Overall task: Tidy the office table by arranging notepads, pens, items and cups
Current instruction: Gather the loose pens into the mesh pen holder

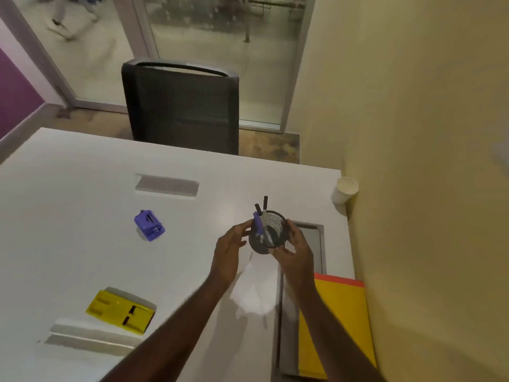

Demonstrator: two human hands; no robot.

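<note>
A black mesh pen holder (272,232) with a few pens (263,216) standing in it is held above the white table (82,194). My right hand (296,249) grips its right side and base. My left hand (231,244) touches its left side with the fingertips. A white paper cup (344,190) stands at the far right corner by the wall. A yellow and orange notepad stack (338,326) lies at the right edge. A purple item (149,225) and a yellow item (121,310) lie on the left half.
A black mesh chair (181,106) stands behind the far table edge. Grey cable-flap recesses (166,186) are set into the tabletop, one long one (311,244) under my right arm. The yellow wall (427,161) borders the right side. A white paper (256,288) lies below my hands.
</note>
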